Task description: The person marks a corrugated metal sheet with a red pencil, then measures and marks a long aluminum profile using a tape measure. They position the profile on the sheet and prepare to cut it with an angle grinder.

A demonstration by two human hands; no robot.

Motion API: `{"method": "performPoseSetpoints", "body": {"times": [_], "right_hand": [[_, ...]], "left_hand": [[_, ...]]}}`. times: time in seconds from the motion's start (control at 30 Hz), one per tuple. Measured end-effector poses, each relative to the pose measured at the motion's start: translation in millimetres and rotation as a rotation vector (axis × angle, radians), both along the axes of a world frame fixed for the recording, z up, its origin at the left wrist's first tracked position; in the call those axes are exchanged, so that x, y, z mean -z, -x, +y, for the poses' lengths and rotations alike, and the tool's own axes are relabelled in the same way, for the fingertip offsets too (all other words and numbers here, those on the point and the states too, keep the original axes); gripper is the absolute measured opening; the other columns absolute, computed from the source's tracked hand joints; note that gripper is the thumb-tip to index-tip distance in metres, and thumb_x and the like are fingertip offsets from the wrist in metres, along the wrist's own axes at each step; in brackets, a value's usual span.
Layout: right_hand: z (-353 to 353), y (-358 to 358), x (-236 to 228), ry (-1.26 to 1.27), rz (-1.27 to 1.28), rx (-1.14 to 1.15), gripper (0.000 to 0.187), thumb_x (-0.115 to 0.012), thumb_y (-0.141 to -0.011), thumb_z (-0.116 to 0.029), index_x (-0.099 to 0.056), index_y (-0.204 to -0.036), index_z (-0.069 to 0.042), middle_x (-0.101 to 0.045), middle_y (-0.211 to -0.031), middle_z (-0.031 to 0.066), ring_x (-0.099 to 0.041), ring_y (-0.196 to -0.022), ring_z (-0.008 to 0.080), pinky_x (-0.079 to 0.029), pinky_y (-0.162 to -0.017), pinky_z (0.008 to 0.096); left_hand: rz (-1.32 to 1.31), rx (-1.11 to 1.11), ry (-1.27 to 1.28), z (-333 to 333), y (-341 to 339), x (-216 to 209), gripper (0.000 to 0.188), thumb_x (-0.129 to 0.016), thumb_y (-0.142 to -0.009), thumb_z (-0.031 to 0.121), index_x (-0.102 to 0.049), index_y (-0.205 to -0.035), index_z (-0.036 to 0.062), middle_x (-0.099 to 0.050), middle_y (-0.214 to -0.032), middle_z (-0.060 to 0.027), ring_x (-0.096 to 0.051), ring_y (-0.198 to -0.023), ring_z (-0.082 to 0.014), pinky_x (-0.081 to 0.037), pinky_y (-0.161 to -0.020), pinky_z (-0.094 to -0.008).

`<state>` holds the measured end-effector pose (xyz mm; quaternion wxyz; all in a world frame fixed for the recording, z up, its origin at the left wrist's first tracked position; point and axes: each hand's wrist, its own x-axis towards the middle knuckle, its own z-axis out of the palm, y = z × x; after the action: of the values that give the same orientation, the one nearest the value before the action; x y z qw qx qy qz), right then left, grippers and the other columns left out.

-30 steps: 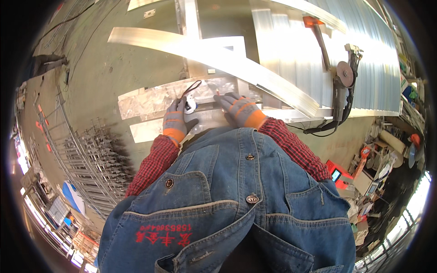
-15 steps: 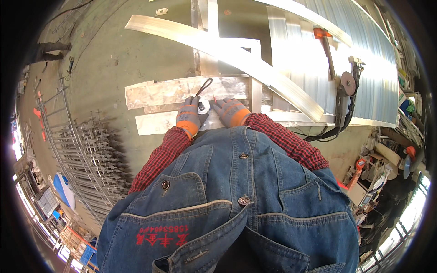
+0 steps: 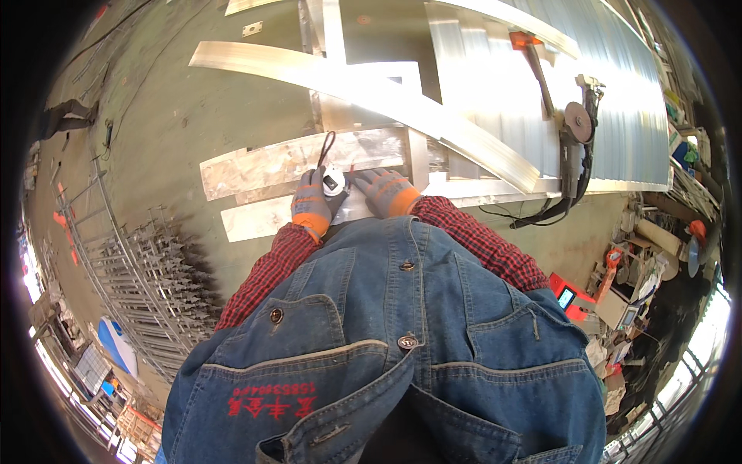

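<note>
My left hand [image 3: 310,205], in a grey and orange glove, is closed around a white tape measure [image 3: 333,182] with a dark window. A black wrist strap [image 3: 327,147] stands up from the tape's far end. Close on its right, my right hand [image 3: 386,193], gloved alike, has its fingers bent together over the metal. A thin red tip [image 3: 353,167] shows by those fingertips; whatever they grip is hidden. Both hands are over flat metal strips [image 3: 263,214], and a scuffed wider metal strip [image 3: 255,168] lies just beyond.
A long bright metal strip [image 3: 270,71] slants across the work. At the right lie corrugated sheets [image 3: 630,131], a hammer [image 3: 539,77] with an orange head, and an angle grinder [image 3: 576,131] with its cable. Metal racks [image 3: 147,271] stand left. Another person's legs [image 3: 68,116] show far left.
The view has shifted slightly, so the work sits further left in it. My left hand still holds the tape measure, and my right hand stays beside it. A red device has come into view at right.
</note>
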<state>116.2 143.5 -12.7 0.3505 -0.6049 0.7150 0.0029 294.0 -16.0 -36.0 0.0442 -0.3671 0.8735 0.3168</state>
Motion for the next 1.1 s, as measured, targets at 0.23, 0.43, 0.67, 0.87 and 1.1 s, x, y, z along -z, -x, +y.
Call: {"method": "performPoseSetpoints", "body": {"times": [0.23,0.43,0.67,0.87,1.1], "right_hand": [[72,58,-40,0.376,-0.055,0.494,0.04,-0.065,-0.112,-0.026,-0.069,-0.148,-0.011,-0.075,-0.14,0.018,-0.073,-0.125,0.0408,-0.06,-0.107,0.0516],[222,156,-59,0.812,0.274,0.983,0.032,-0.073,-0.107,-0.007,-0.076,-0.138,-0.006,-0.08,-0.125,0.0196,-0.079,-0.107,0.0364,-0.064,-0.09,0.0434],[356,297,-57,0.568,0.431,1.323,0.04,-0.081,-0.107,-0.022,-0.075,-0.141,-0.003,-0.08,-0.126,0.0172,-0.079,-0.108,0.0326,-0.063,-0.094,0.0439],[320,273,-29,0.559,0.16,0.595,0.067,-0.092,-0.095,-0.036,-0.068,-0.147,-0.001,-0.073,-0.142,0.0247,-0.069,-0.133,0.045,-0.056,-0.116,0.052],[301,222,-42,0.236,0.164,0.532,0.1,-0.085,-0.094,-0.064,-0.055,-0.164,0.002,-0.07,-0.151,0.0208,-0.064,-0.141,0.0399,-0.053,-0.119,0.05]], "left_hand": [[-0.015,0.038,0.075,1,7,-5,0.096,-0.101,-0.077,0.035,-0.06,-0.158,0.0041,-0.063,-0.15,-0.0285,-0.062,-0.14,-0.049,-0.054,-0.116,-0.0541],[0.161,-0.123,0.245,0,33,-31,0.085,-0.093,-0.092,0.035,-0.058,-0.159,-0.0031,-0.066,-0.147,-0.0292,-0.064,-0.137,-0.0464,-0.053,-0.117,-0.0513],[0.442,-0.771,-0.603,-31,164,27,0.081,-0.084,-0.103,0.055,-0.062,-0.153,-0.0043,-0.076,-0.12,-0.0157,-0.076,-0.105,-0.023,-0.059,-0.079,-0.0375],[0.336,-0.843,-0.608,-53,214,65,0.062,-0.08,-0.106,0.055,-0.073,-0.138,0.0025,-0.079,-0.11,-0.011,-0.074,-0.089,-0.0234,-0.06,-0.075,-0.0393],[0.077,-0.376,0.106,-73,209,63,0.043,-0.077,-0.111,0.036,-0.077,-0.125,-0.0048,-0.082,-0.103,-0.0138,-0.079,-0.091,-0.0259,-0.064,-0.077,-0.0393]]}}
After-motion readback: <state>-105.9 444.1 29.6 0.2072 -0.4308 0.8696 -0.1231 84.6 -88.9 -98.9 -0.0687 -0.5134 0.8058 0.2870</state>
